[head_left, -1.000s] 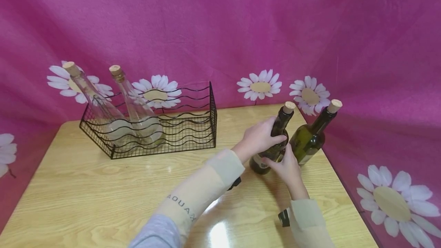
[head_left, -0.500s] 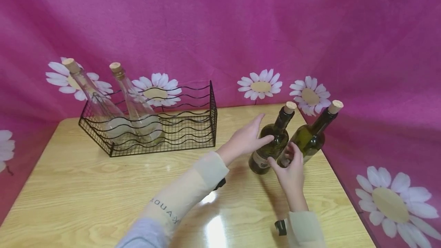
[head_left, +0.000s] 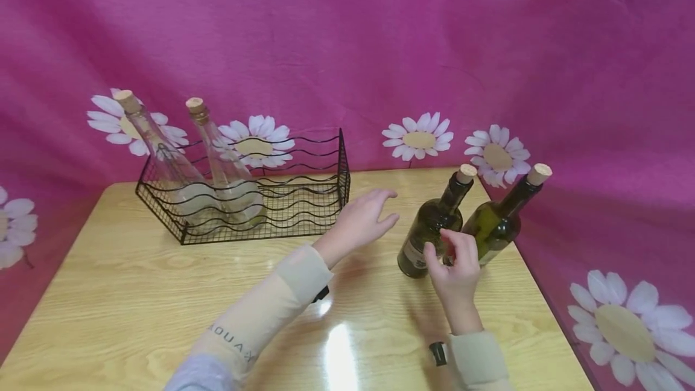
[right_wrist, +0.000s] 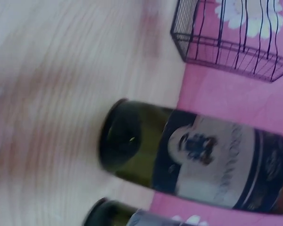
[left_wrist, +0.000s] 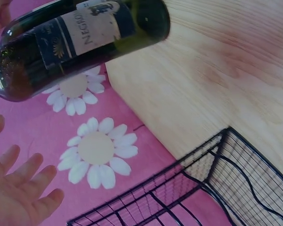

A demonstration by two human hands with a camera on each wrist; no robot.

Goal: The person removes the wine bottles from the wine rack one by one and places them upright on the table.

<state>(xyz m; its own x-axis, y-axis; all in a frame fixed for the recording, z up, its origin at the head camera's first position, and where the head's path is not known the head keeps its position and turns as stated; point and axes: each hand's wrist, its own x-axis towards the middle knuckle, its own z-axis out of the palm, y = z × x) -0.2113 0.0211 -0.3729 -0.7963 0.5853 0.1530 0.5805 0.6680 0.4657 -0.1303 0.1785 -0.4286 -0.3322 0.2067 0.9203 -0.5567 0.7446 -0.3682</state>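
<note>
Two dark green wine bottles with corks stand upright at the table's right side. The nearer one, a labelled wine bottle [head_left: 426, 231], is between my hands; its label also faces the camera in the right wrist view. Behind it to the right is the second wine bottle [head_left: 494, 222]. My left hand [head_left: 358, 222] hovers left of the nearer bottle, fingers extended and apart from it; the left wrist view shows its spread fingers [left_wrist: 33, 183]. My right hand [head_left: 458, 270] is just in front of the bottles, loosely curved, thumb apart from the fingers, gripping nothing.
A black wire bottle rack [head_left: 266, 237] stands at the back left of the wooden table [head_left: 163, 306]. Leaning in its left part are two corked clear glass bottles [head_left: 176, 171] [head_left: 225, 168]. A pink flowered cloth [head_left: 347, 47] hangs behind the table.
My left hand has let go of the nearer wine bottle and drawn back left. My right hand has loosened from it and stays close in front. The bottle remains standing.
</note>
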